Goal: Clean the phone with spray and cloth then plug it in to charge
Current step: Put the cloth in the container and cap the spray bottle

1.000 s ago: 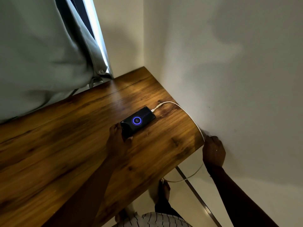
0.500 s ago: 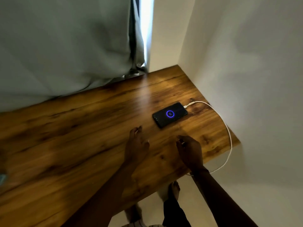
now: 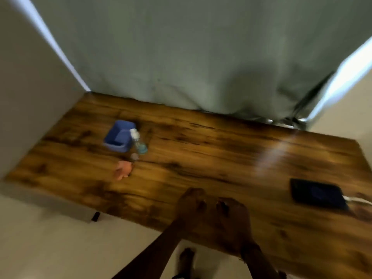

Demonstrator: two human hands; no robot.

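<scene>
Both hands, left (image 3: pixel 191 208) and right (image 3: pixel 233 216), hover empty, fingers loosely curled, beside the phone (image 3: pixel 317 195) (cable attached).

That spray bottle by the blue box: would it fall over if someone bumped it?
Probably yes: the spray bottle stands upright, tall and narrow. Little liquid shows inside, so it is likely light. Once down, its rounded body might roll across the smooth table.

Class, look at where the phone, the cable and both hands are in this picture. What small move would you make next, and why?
Probably just draw both hands back from the table. The phone lies flat near the right end with the white cable at its end, and its screen shows a faint blue ring. The left hand and right hand hold nothing. The spray bottle and pink cloth sit apart, far left.
</scene>
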